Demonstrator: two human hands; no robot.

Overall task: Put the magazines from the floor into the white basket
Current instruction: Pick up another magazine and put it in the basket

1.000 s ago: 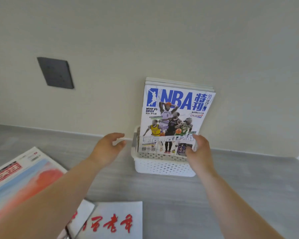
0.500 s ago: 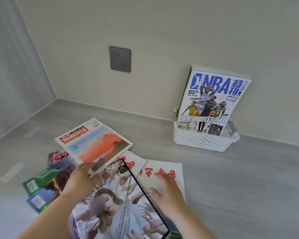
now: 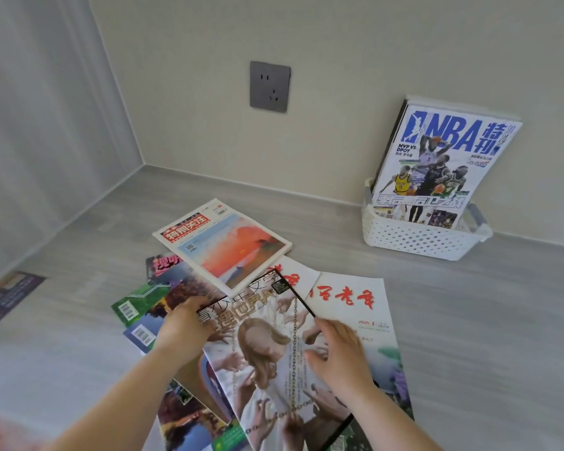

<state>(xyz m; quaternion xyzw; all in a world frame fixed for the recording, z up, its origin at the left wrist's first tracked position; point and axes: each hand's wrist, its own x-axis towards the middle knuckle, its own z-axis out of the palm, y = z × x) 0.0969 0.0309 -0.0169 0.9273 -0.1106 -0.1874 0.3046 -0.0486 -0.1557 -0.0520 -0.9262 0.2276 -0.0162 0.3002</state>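
Observation:
A magazine with a pale woman and many hands on its cover (image 3: 267, 359) lies on top of the floor pile, its far corner raised a little. My left hand (image 3: 186, 327) grips its left edge and my right hand (image 3: 336, 353) curls over its black right edge. The white basket (image 3: 420, 242) stands against the wall at the right, apart from both hands. An NBA magazine (image 3: 437, 164) stands upright in it, leaning on the wall, with others behind it.
Several magazines are spread on the grey floor: a sunset cover (image 3: 228, 242), a white one with red characters (image 3: 349, 304), green and blue ones (image 3: 134, 307) at the left. A dark leaflet (image 3: 7, 297) lies far left. A grey wall socket (image 3: 270, 86) is above.
My hands left the NBA magazine in the basket and dropped to the floor pile. They now hold the woman-cover magazine by both edges. The view came closer to the pile.

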